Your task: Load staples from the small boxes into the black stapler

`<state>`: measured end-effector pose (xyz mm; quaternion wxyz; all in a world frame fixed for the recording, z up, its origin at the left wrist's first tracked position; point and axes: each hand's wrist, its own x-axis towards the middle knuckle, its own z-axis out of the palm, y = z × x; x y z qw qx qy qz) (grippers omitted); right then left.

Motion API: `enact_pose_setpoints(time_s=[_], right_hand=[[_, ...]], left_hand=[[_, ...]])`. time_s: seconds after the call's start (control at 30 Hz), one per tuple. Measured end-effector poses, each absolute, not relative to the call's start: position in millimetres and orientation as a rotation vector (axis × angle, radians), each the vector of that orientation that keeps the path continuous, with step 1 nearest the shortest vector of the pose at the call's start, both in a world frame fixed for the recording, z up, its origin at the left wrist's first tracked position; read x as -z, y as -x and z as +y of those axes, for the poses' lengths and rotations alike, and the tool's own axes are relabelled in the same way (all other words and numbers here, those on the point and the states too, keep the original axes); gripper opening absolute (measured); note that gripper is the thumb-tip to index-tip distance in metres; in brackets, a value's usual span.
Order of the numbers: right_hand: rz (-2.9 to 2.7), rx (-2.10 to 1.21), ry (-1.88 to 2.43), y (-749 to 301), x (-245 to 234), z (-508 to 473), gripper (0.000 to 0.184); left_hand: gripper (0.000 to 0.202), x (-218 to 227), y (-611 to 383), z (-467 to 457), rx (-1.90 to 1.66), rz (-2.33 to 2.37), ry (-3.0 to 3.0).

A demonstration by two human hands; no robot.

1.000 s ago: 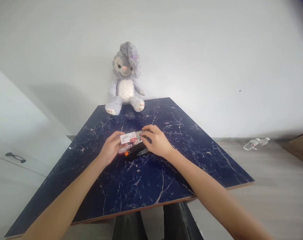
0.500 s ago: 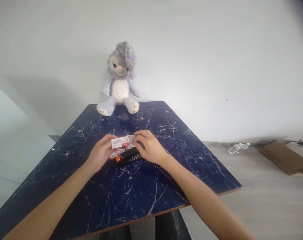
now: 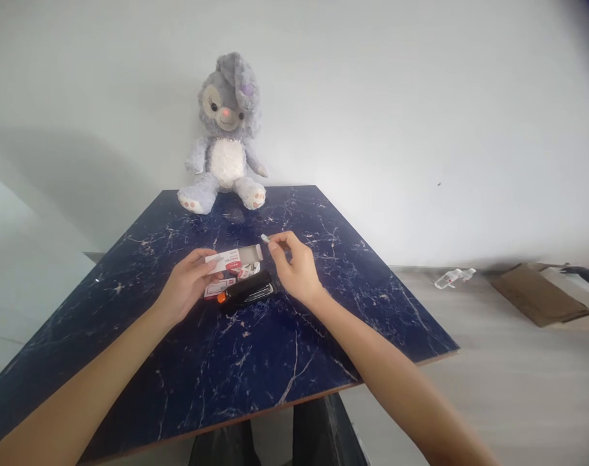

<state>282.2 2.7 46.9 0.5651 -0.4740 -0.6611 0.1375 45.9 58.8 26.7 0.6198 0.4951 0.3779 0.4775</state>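
Observation:
My left hand (image 3: 186, 285) grips a small white and red box of staples (image 3: 233, 259), held level above the table with its right end open. My right hand (image 3: 294, 264) is just right of the box, its thumb and forefinger pinched on a small silvery strip of staples (image 3: 265, 239). Below and between the hands a black stapler (image 3: 246, 292) with an orange end lies on the dark blue marbled tabletop (image 3: 255, 362). A second white and red box (image 3: 215, 289) lies flat beside the stapler, partly under the held box.
A grey plush rabbit (image 3: 225, 136) sits at the table's far edge against the white wall. On the floor at right lie a clear plastic bottle (image 3: 452, 277) and flattened cardboard (image 3: 537, 294). A white cabinet stands at left. My legs show under the near edge.
My right hand has lifted away from the box's open end, pinching a staple strip. The left hand keeps the box. The camera has shifted, so everything sits further left and higher.

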Motion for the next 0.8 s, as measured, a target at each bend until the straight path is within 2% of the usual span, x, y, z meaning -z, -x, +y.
enact_pose_setpoints(time_s=[0.13, 0.3, 0.8], right_hand=[[-1.480, -0.432, 1.154, -286.1, -44.6, 6.4, 0.020], [-1.542, -0.460, 1.177, -287.4, -40.8, 7.9, 0.027], [-1.558, -0.552, 1.132, -281.9, -44.0, 6.5, 0.024]], left_hand=[[0.028, -28.7, -44.1, 59.4, -1.140, 0.822, -1.121], [0.033, -34.5, -44.3, 53.6, -1.095, 0.789, -1.139], [0.039, -32.4, -45.2, 49.0, -1.042, 0.753, -1.232]])
